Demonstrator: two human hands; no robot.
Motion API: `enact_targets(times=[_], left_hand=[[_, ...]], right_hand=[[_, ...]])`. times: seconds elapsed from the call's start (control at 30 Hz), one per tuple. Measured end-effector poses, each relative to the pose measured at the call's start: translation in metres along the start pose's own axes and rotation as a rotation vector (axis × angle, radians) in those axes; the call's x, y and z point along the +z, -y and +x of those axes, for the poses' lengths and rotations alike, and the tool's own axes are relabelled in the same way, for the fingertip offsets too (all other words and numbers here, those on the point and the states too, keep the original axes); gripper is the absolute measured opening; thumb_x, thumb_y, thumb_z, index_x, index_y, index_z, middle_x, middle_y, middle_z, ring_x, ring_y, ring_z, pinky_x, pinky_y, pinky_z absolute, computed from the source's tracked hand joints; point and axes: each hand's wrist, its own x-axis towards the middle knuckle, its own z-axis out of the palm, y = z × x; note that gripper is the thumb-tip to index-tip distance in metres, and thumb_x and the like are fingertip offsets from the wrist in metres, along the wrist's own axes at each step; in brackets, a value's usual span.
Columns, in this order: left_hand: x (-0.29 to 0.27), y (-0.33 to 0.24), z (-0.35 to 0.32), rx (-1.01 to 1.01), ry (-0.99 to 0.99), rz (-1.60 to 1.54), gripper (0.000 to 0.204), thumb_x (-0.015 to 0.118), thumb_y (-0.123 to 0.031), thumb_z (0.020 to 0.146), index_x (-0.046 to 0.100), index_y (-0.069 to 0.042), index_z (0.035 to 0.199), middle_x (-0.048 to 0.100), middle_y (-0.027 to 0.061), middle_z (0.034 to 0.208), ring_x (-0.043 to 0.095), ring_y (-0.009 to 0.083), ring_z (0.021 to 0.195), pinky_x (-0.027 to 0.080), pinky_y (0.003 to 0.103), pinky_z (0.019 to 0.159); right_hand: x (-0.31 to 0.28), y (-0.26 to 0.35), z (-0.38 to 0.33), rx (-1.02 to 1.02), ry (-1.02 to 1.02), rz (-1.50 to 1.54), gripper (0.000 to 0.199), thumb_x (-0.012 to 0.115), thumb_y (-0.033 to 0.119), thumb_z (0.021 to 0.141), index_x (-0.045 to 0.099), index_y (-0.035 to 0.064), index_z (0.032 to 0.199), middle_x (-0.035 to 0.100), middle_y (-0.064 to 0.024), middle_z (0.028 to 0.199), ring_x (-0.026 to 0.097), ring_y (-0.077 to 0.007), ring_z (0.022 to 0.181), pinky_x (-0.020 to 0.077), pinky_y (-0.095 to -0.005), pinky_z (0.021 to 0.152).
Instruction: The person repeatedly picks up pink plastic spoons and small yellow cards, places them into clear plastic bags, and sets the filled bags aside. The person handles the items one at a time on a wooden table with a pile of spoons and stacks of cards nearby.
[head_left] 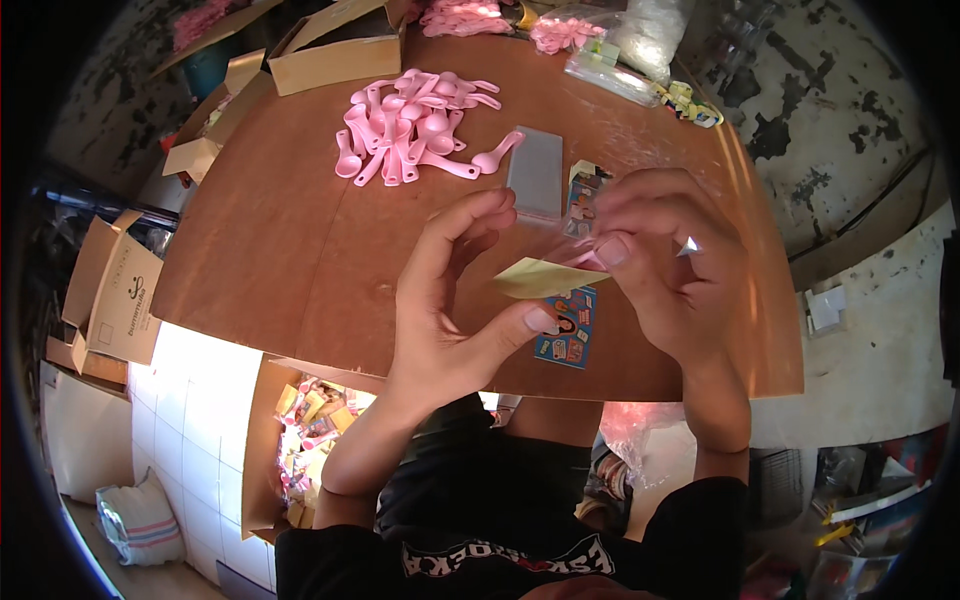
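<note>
My right hand [665,260] pinches a pale yellow card [545,278] between thumb and fingers. Beside the card is something clear and shiny like plastic film, with a bit of pink at my right fingertips; what the pink is I cannot tell. My left hand [455,300] is open around the card's left side, thumb and curled fingers apart. Below the card a blue printed card [566,335] lies on the table. Just beyond my hands are a stack of clear plastic sleeves [537,170] and several small printed cards [585,195]. One pink spoon [497,153] leans against the stack.
A heap of pink spoons [405,125] lies on the brown table [260,230]. An open cardboard box [335,50] stands at the far left edge, plastic bags [620,75] at the far right. Below the near edge, a carton [262,450] holds several small packets.
</note>
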Motion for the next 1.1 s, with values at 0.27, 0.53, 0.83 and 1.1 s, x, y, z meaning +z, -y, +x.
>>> enact_targets(times=[0.27,0.53,0.83,1.1], left_hand=[[-0.004,0.017,-0.009,-0.242,0.131,0.05,0.051,0.075,0.002,0.082,0.051,0.002,0.127,0.071,0.0107,0.098,0.067,0.0149,0.095,0.053,0.031,0.086],[-0.01,0.026,-0.016,-0.394,0.046,-0.1,0.046,0.072,0.002,0.085,0.051,0.003,0.126,0.071,0.0117,0.103,0.066,0.0132,0.096,0.055,0.029,0.083],[-0.032,0.027,-0.013,-0.381,-0.097,-0.137,0.023,0.065,-0.01,0.095,0.063,0.005,0.113,0.07,0.0097,0.097,0.066,0.0125,0.088,0.057,0.027,0.077],[-0.033,0.031,-0.013,-0.329,-0.126,0.034,0.016,0.064,-0.006,0.095,0.067,0.005,0.105,0.071,0.0078,0.094,0.066,0.01,0.085,0.056,0.025,0.073]], right_hand=[[0.016,-0.011,-0.007,0.315,0.153,0.288,0.019,0.075,0.01,0.084,0.069,-0.0008,0.097,0.067,-0.0088,0.093,0.065,-0.0146,0.088,0.0523,-0.0283,0.077],[0.035,-0.031,-0.039,0.718,0.114,0.586,0.022,0.068,0.011,0.093,0.067,-0.0042,0.108,0.068,-0.0081,0.103,0.064,-0.0093,0.092,0.0531,-0.023,0.079],[0.044,-0.035,-0.048,0.837,0.163,0.611,0.018,0.065,0.01,0.094,0.068,-0.0027,0.107,0.07,-0.0076,0.099,0.066,-0.0108,0.091,0.0534,-0.0241,0.078],[0.054,-0.04,-0.055,0.769,0.04,0.617,0.017,0.066,0.006,0.092,0.067,-0.0052,0.105,0.07,-0.0088,0.102,0.067,-0.012,0.09,0.0556,-0.0252,0.08]])
